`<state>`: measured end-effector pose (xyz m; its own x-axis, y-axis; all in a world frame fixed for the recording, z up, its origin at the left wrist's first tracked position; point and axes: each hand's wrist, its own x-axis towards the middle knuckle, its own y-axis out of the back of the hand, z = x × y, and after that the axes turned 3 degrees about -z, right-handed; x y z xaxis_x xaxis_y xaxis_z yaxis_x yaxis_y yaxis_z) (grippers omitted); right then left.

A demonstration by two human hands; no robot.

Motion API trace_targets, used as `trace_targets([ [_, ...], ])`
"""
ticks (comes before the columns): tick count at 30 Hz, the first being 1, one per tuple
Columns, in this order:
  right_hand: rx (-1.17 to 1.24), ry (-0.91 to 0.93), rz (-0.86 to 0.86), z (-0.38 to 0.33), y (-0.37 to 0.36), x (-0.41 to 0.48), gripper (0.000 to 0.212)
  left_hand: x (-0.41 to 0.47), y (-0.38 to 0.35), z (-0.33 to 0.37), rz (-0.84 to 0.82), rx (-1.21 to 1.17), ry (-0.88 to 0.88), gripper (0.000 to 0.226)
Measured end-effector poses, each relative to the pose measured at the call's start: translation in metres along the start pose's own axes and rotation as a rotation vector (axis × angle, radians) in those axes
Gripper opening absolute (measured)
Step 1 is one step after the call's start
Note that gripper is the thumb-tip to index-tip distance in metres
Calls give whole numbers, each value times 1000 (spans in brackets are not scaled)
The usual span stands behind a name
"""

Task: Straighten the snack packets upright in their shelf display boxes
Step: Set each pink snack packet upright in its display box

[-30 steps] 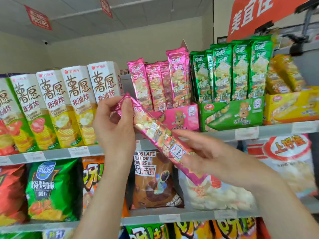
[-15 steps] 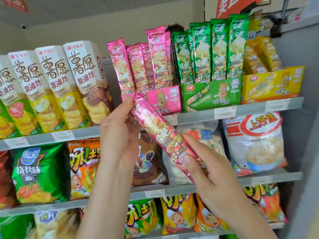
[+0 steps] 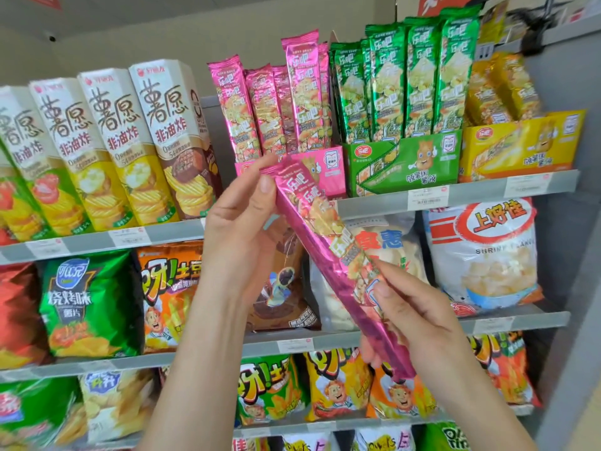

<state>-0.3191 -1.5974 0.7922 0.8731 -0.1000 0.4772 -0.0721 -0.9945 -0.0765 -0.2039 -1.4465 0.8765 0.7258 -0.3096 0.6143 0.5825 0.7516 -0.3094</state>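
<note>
Bright even light, foil glare, blurred wide-angle edges

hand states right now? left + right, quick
Left hand: closed, pinching the upper end of the pink snack packet.
Right hand: closed, gripping the same packet's lower part.

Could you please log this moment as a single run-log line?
pink snack packet: tilted, outside pink display box | left hand: holds top end | right hand: grips lower end | status: not yet reseated upright
</note>
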Motion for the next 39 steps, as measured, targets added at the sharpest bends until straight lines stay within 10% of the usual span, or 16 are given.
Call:
trace_targets([
  [10, 137, -297, -33, 3, 20, 0, 44, -4, 1, -10, 110, 177, -18, 24],
  [39, -998, 285, 365, 21, 18, 3, 44, -2, -18, -24, 199, 452, -7, 24],
])
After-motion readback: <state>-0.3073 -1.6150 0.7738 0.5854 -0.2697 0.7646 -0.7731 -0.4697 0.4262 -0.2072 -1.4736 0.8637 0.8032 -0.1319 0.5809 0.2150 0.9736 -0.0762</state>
